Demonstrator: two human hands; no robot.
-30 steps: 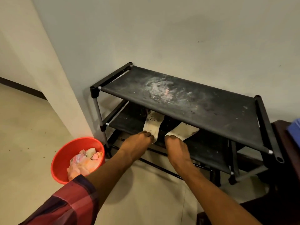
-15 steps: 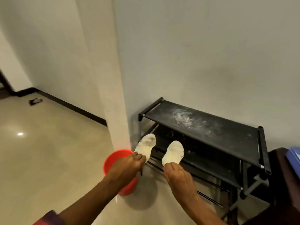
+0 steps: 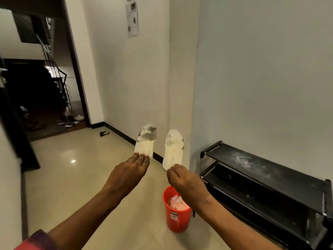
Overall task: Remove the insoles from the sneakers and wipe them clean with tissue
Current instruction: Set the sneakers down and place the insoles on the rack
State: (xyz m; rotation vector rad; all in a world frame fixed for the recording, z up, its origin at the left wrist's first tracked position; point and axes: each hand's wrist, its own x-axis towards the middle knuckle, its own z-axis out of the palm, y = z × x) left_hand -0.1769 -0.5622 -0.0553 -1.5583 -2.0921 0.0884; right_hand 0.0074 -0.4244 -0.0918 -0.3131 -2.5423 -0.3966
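both hands (image 3: 128, 175) (image 3: 185, 182) now raised mid-frame, each pinching an insole (image 3: 146, 141) (image 3: 173, 149) by its heel, long axes upright, toes pointing up.

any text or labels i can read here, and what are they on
Nothing here reads legibly.
Paper sheet on the wall: printed, with what look like square code patches, too blurred to read.
White sticker on the red bucket: too small and blurred to read.
Insoles and held in the left hand and right hand: grey stains, no readable print.
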